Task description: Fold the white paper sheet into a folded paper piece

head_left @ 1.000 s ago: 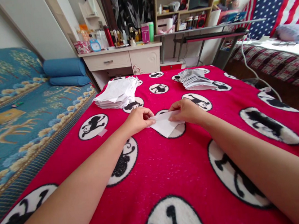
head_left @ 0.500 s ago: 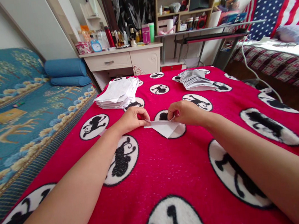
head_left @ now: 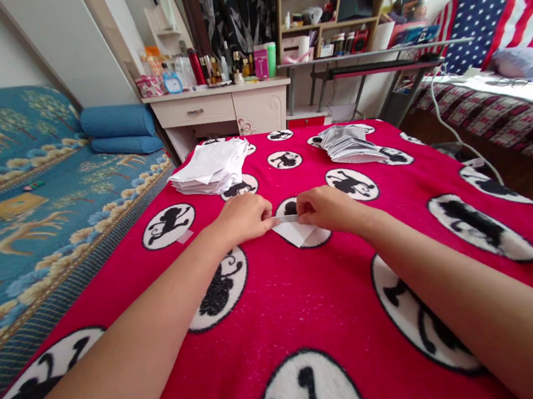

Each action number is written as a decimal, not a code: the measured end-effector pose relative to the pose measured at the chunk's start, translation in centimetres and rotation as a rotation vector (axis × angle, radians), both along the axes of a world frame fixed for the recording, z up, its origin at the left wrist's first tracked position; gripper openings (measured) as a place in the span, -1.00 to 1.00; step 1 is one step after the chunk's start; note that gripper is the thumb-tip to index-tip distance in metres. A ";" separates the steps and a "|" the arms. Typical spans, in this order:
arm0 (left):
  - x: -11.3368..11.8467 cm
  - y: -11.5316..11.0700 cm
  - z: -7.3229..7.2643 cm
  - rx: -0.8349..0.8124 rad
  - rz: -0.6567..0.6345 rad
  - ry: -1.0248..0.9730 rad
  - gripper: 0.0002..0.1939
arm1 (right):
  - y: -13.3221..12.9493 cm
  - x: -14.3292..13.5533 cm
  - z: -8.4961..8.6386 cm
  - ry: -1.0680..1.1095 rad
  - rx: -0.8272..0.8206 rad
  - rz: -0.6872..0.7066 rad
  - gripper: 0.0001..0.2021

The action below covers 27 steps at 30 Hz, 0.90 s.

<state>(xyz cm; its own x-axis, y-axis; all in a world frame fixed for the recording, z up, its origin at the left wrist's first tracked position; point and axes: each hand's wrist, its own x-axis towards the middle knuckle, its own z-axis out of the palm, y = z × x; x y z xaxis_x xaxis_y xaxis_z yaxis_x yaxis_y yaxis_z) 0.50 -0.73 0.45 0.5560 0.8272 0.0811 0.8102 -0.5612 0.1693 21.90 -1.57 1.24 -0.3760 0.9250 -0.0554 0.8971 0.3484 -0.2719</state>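
Both your arms reach forward over the red blanket [head_left: 309, 311], forearms low and converging toward the middle. Your left hand [head_left: 244, 218] and your right hand [head_left: 328, 208] sit close together, knuckles up, each with its fingers pinched shut on an end of the top edge of one folded white paper [head_left: 295, 229]. The paper lies flat on the blanket between the hands, its lower part narrowing to a point that aims back toward you, over one of the white circles with a black monkey print. Only a short strip of its top edge shows between your fingertips; the rest of that edge is hidden under the hands.

Farther away on the blanket lie two stacks of paper: a loose white paper pile [head_left: 211, 166] to the left and a greyer pile of folded pieces [head_left: 349, 142] to the right, well apart from each other and from your hands. Nothing lies between the hands and those stacks.

A small pale scrap [head_left: 183, 237] rests on the blanket just left of your left forearm. To the left is a blue patterned bed [head_left: 30, 215] with two blue bolsters [head_left: 116, 127]. Beyond the blanket stands a white dresser [head_left: 219, 108] crowded with bottles, and to the right a flag-patterned cloth [head_left: 492, 20].
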 end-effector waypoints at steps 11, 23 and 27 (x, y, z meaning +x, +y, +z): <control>1.3 0.3 -1.8 -0.264 0.049 -0.391 -0.93 | 0.4 0.0 -0.5 0.542 -0.529 -0.103 -0.91; 1.1 -0.1 -1.2 -0.124 0.087 -0.119 -0.75 | 0.3 0.2 -0.1 0.396 -0.465 -0.229 -0.91; 1.8 -0.5 -1.5 -0.036 0.039 -0.068 -0.70 | -0.1 -0.8 -0.6 0.308 -0.295 -0.091 -0.87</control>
<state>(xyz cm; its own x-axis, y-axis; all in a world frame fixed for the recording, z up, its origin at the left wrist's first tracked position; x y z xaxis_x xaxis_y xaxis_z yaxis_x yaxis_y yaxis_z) 2.34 -1.24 -1.03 0.5178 0.8511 0.0870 0.8172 -0.5221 0.2442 21.08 -1.69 0.64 -0.3335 0.9167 -0.2203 0.7823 0.1387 -0.6072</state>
